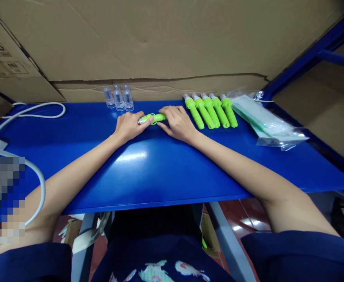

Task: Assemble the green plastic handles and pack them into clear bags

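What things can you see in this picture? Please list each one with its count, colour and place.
Held piece: one, green with a clear end, at the hands
Green pieces: five, clear-tipped, in a row right of the hands
Clear caps: at least three, colourless, back of table, left
Plastic packets: count unclear, white and green, table's right end
Cable: at least one, white, left side
Table: one, blue, centre
Cardboard: several sheets, brown, behind and beside the table
Frame: one, blue, right
Table legs: two visible, grey, below
Pixelated patch: one, mixed colours, left edge, contents unreadable
Sleeves: two, dark blue, lower corners
Left hand: one, bare, gripping the held piece's clear end
Right hand: one, bare, at its green end
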The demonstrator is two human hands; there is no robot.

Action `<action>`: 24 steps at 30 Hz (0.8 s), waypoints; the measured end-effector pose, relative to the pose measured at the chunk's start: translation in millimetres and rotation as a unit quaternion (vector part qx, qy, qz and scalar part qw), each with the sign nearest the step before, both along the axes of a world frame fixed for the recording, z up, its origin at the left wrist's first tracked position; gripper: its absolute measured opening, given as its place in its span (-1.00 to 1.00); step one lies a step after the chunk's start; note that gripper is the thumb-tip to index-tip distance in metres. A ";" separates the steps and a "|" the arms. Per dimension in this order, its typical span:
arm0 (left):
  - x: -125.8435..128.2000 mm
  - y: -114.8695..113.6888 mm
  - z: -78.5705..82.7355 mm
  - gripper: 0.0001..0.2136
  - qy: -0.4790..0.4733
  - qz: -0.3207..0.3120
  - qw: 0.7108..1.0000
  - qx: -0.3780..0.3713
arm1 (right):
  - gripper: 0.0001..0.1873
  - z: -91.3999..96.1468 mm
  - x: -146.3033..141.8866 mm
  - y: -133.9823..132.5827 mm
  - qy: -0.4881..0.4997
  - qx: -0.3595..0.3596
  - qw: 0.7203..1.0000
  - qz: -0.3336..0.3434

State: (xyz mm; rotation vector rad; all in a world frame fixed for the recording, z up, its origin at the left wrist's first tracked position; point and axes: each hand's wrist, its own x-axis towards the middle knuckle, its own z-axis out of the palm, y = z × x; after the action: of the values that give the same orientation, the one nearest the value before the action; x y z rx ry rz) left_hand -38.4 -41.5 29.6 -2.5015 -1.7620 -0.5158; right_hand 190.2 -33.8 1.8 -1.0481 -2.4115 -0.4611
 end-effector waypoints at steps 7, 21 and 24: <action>0.2 -0.3 0.7 -0.35 -0.012 -0.001 1.000 -0.005 | -0.58 1.4 0.2 0.2 -0.014 -0.002 1.000 -0.008; 0.5 -0.4 -2.7 -0.40 -0.016 -0.014 1.000 0.000 | -0.57 0.3 -0.2 0.6 -0.009 -0.009 1.000 -0.015; 0.6 0.4 -3.0 -0.42 -0.031 -0.005 1.000 -0.003 | -0.51 1.0 -1.1 -1.0 0.002 -0.010 1.000 -0.014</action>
State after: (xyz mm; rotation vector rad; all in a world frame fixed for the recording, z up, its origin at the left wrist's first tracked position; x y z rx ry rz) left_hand -37.8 -41.1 26.6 -2.5274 -1.7741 -0.5946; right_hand 189.1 -34.7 2.8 -1.0908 -2.4052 -0.4454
